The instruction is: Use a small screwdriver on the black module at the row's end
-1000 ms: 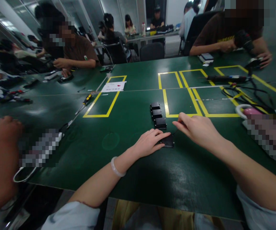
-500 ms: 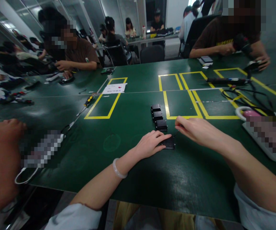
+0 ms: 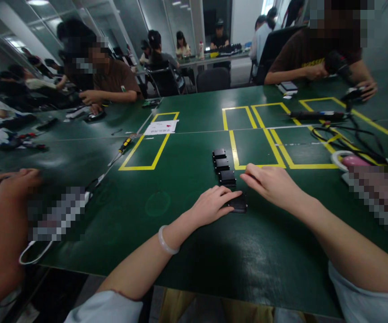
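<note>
Glossy tabletop (image 3: 194,264) bears a squarish block (image 3: 241,205) one of the hands (image 3: 210,207) touches.

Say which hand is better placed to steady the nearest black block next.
Probably the left hand: its fingers rest on the black block, while the right hand hovers beside it, fingers pinched, seemingly not touching it.
</note>
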A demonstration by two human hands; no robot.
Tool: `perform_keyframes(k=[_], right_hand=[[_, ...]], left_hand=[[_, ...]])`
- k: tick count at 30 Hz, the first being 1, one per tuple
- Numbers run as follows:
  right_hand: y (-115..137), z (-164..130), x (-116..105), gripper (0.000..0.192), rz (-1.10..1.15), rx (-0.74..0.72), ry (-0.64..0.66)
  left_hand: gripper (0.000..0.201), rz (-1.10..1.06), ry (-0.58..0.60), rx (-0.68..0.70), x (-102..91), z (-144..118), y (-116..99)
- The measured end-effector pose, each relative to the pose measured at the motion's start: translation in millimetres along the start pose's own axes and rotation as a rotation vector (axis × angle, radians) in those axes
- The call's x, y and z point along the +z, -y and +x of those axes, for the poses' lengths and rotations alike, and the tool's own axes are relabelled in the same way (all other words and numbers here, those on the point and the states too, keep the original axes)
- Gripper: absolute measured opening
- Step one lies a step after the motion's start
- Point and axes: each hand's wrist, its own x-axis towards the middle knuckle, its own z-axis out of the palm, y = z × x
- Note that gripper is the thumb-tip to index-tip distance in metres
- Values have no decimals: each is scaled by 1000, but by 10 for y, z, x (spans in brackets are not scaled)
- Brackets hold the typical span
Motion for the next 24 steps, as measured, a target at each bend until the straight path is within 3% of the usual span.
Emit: perform_keyframes(k=[5, 16, 24], right_hand=[[-73, -23, 67, 44, -15, 67, -112], [-150, -50, 184, 35, 135, 140, -205], [-152, -55, 73, 24, 209, 76, -75]], left_hand=[[47, -13, 3, -1, -1, -1, 3], [48, -18, 2, -11, -2, -4, -3], [49, -23, 0, -13, 4, -1, -1]])
